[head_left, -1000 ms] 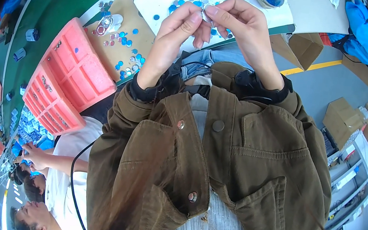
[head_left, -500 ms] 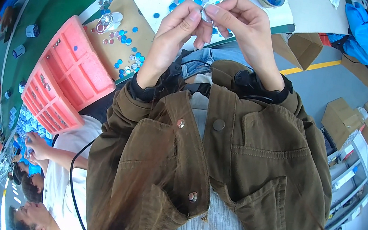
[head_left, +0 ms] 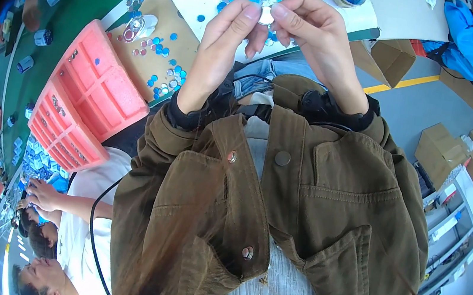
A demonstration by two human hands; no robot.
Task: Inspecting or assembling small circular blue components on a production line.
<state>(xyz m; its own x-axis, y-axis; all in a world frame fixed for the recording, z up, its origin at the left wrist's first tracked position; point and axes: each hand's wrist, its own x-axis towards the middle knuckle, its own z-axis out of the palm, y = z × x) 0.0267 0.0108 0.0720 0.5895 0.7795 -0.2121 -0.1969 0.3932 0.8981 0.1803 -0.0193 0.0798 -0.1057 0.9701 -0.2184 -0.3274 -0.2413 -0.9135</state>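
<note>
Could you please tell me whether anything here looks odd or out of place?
Mildly, yes: small discs lie scattered, ungathered, on the brown sheet, and a lone blue spot stands out in the pink tray; stain or stray piece, I can't tell. The held round piece shows no clear damage.

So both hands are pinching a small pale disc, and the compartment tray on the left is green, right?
Not quite: the compartment tray on the left is pink, as the head view shows. The left hand and right hand are pinching a small pale disc.
</note>
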